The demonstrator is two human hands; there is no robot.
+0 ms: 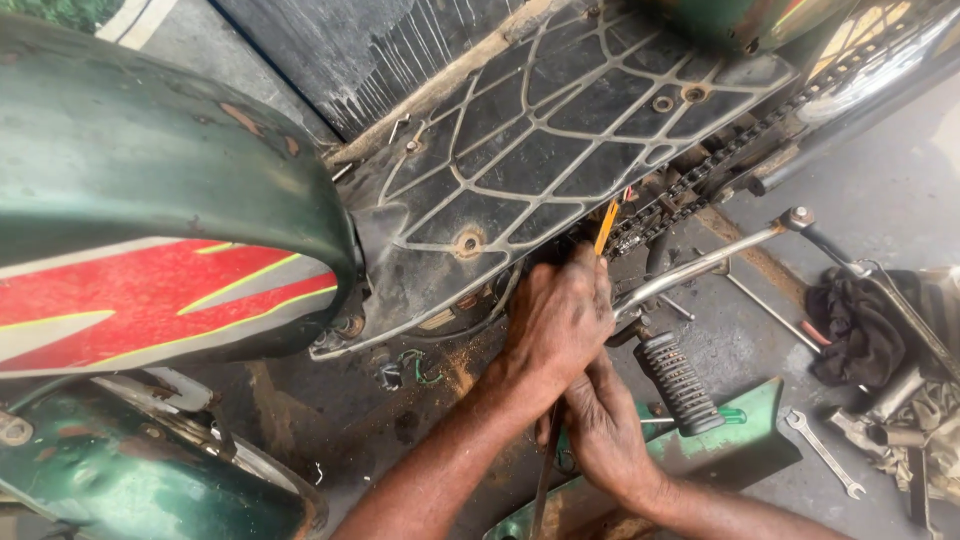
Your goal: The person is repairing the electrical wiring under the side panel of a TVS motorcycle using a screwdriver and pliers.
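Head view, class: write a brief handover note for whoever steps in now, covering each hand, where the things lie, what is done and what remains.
Left hand: pressed into the gap under the black ribbed plastic underside panel, beside a thin orange-yellow wire; grip hidden.
Right hand: just below it, grip hidden too.
Nearby: black ribbed rubber footpeg, exposed drive chain, silver open-ended spanner on the concrete.
Done: chain uncovered.
Left: whatever is in the gap; the picture does not show it.

Both hands [575, 370] curled, left [555, 320] above right [605, 430].
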